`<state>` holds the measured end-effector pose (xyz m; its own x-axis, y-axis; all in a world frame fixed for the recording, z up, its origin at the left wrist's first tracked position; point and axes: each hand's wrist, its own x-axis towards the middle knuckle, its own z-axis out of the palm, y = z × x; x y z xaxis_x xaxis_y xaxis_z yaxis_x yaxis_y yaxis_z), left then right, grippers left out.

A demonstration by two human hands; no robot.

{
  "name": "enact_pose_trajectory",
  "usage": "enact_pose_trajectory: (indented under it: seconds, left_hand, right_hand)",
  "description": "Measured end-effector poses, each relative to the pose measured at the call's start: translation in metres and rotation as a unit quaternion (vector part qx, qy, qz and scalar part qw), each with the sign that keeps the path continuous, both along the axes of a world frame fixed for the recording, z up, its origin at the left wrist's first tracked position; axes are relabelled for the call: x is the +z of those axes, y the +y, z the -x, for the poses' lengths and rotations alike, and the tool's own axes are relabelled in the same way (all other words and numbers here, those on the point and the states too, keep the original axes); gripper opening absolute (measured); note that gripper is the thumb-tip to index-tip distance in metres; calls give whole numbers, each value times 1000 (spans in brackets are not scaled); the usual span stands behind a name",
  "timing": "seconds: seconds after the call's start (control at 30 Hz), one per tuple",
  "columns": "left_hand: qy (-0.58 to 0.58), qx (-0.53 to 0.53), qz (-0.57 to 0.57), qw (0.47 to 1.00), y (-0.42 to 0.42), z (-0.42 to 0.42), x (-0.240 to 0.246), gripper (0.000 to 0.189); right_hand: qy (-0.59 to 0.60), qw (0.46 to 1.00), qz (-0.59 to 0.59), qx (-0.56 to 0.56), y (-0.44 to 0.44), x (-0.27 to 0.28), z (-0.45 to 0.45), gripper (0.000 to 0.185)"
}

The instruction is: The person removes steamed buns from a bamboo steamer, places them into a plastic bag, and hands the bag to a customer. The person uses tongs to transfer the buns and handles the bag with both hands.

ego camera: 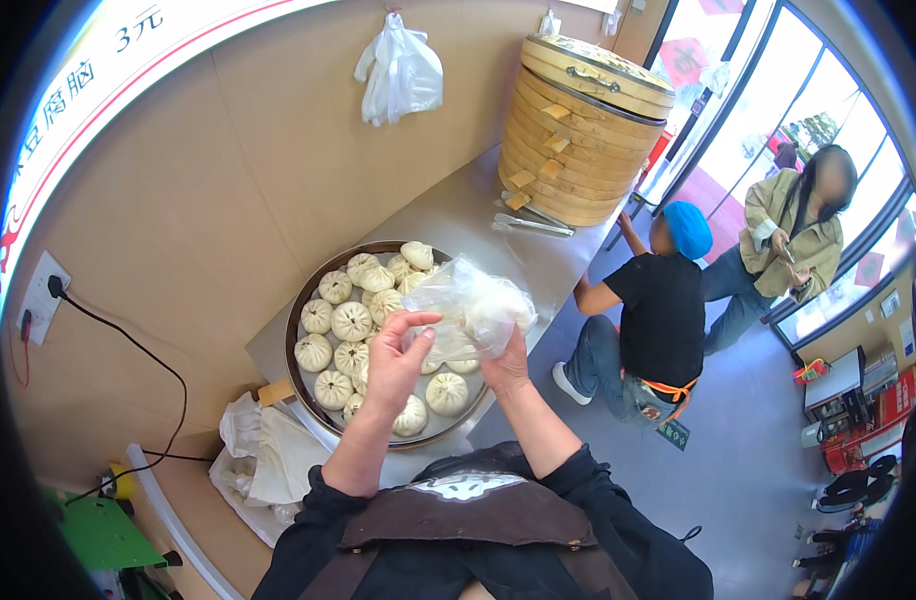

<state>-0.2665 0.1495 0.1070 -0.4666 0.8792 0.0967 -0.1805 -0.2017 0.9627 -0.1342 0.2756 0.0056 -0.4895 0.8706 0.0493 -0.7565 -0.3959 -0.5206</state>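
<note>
A clear plastic bag [458,300] with pale, rounded contents hangs over the right side of a round steamer tray [291,330]. My right hand [509,361] grips the bag from its near right side. At the bag's left edge, my left hand [396,352] has its thumb and index finger curled close together; whether they pinch the film cannot be made out. Many pleated steamed buns [351,321] fill the lined tray, some stacked at its far side. Part of the buns lies hidden behind the bag and my left forearm.
Beyond the tray, metal tongs [533,225] lie on the steel counter [443,202] beside stacked bamboo steamers [578,142]. Plastic bags [404,67] hang on the wall. A crouching person in a blue cap [656,300] is right of the counter; another person [792,225] stands behind.
</note>
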Motion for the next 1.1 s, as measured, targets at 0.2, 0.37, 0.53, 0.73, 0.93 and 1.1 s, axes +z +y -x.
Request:
enact_pose_trajectory:
  seconds: [0.2, 0.37, 0.53, 0.73, 0.93, 1.1]
  left_hand:
    - [113, 37, -19, 993, 12, -32, -5, 51]
    - [293, 160, -48, 941, 38, -56, -10, 51]
    - [77, 71, -120, 987, 56, -55, -41, 20]
    - [55, 24, -106, 993, 58, -48, -70, 17]
    - [65, 11, -82, 994, 55, -54, -69, 21]
    - [96, -10, -91, 991, 55, -55, -68, 22]
  right_hand:
    - [-57, 970, -167, -166, 3, 15, -3, 80]
    - [-146, 938, -188, -251, -6, 17, -5, 92]
    - [-122, 933, -170, -294, -10, 6, -17, 88]
    - [-92, 932, -146, -319, -18, -16, -33, 82]
    - [-83, 933, -108, -334, -19, -23, -45, 80]
    - [-82, 929, -107, -344, -23, -27, -47, 80]
